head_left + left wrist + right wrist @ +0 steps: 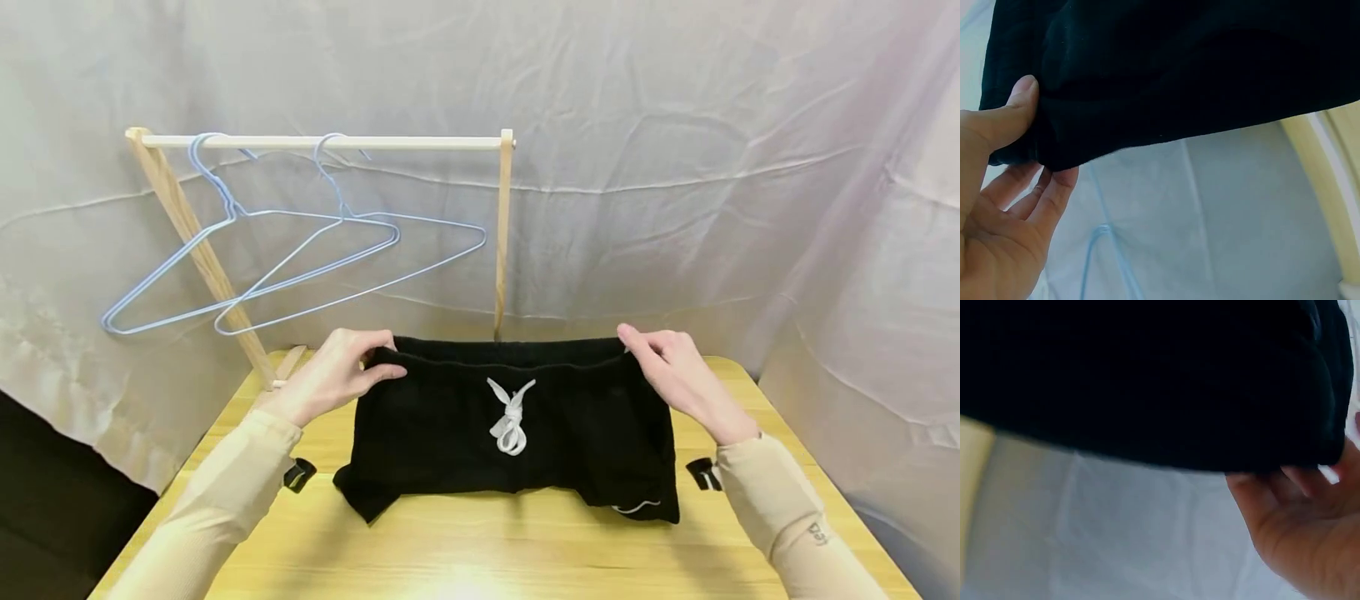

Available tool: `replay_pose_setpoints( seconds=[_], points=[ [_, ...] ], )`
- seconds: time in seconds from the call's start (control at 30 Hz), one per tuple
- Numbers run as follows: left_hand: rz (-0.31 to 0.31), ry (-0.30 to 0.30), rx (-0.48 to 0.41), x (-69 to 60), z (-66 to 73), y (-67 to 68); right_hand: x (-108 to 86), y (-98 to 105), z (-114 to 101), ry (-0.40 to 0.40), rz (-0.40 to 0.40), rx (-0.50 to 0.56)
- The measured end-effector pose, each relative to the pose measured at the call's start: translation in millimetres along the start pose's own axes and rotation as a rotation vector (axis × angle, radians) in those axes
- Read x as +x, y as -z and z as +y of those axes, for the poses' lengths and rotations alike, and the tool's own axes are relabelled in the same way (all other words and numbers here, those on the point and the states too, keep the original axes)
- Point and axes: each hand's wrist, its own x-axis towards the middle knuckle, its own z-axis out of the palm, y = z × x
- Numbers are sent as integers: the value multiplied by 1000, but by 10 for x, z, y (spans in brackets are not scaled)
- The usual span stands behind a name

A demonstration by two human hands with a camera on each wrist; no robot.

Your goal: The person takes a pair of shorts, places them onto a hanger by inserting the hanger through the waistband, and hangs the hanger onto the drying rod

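Black shorts (450, 433) with a white drawstring bow (512, 421) are held up by the waistband above the table, the waist opening upward. The left hand (337, 375) pinches the waistband's left end between thumb and fingers; in the left wrist view this hand (1016, 206) has its thumb on the black cloth (1179, 62) and its fingers behind. At the other end the right hand (678, 371) pinches the waistband, thumb uppermost. The right wrist view has the right hand (1304, 519) at the cloth's corner (1210, 394), its fingers partly hidden by the fabric.
Behind on the left stands a wooden rack with a white rail (412, 143). Several light blue wire hangers (330, 218) hang from it, two close together. Grey curtain (675, 167) surrounds the wooden table (450, 550) at the back and sides.
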Motion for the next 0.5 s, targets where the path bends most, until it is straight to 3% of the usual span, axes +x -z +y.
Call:
replay_pose_setpoints(
  seconds=[0.1,0.2,0.33,0.5],
  points=[
    [-29,32,-6,-85,-2,-52,-81,-96,126,-54,26,46],
    [-34,48,-9,-183,8,-83,-154,-162,223,-53,38,75],
    [-66,65,7,-242,27,-127,-200,-237,256,-10,78,81],
    [-168,111,-5,-253,38,-151,-231,-392,247,42,110,30]
  ],
)
